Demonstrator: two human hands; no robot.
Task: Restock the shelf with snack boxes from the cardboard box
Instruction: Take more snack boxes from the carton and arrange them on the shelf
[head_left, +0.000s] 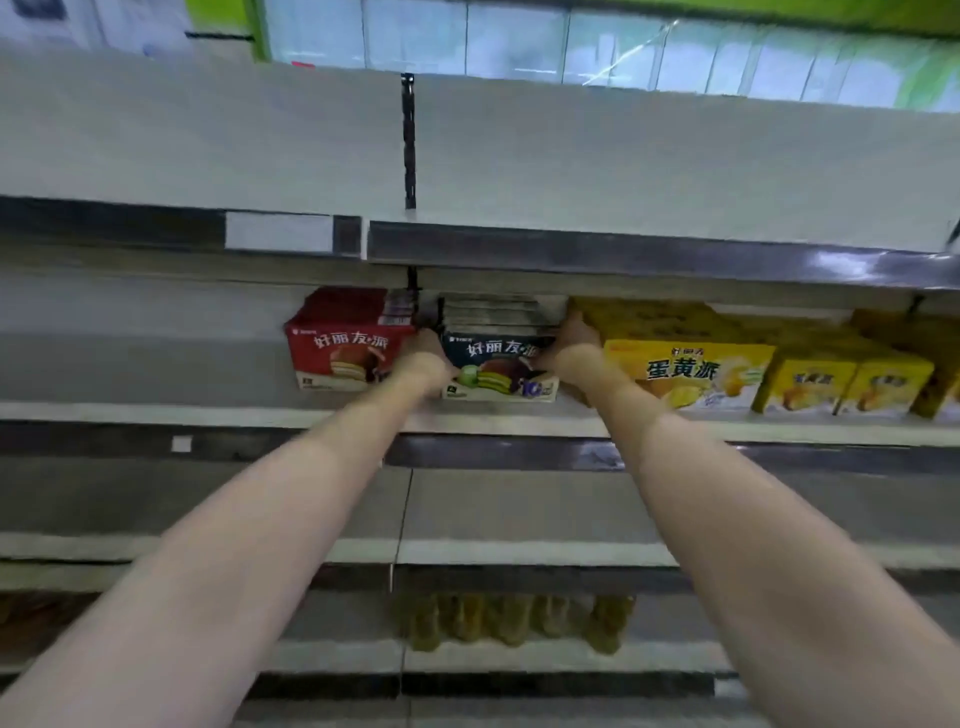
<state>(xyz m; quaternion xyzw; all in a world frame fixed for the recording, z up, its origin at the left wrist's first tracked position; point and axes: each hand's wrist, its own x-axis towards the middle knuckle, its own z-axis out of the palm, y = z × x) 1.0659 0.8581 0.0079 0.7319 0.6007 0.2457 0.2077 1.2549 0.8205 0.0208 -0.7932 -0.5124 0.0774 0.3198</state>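
Observation:
A dark snack box (498, 369) with a green cake picture stands on the middle shelf (156, 413), with more dark boxes lined up behind it. My left hand (427, 349) presses against its left side and my right hand (574, 338) against its right side, both arms stretched forward. The fingers reach back along the box sides and are partly hidden. A red snack box (345, 345) stands just left of my left hand. Yellow snack boxes (691, 371) stand just right of my right hand. The cardboard box is out of view.
The upper shelf (623, 171) is bare and its metal edge overhangs the boxes. Smaller yellow boxes (841, 387) continue to the right. Lower shelves run below my arms, and yellowish packages (511, 618) sit on the lowest one.

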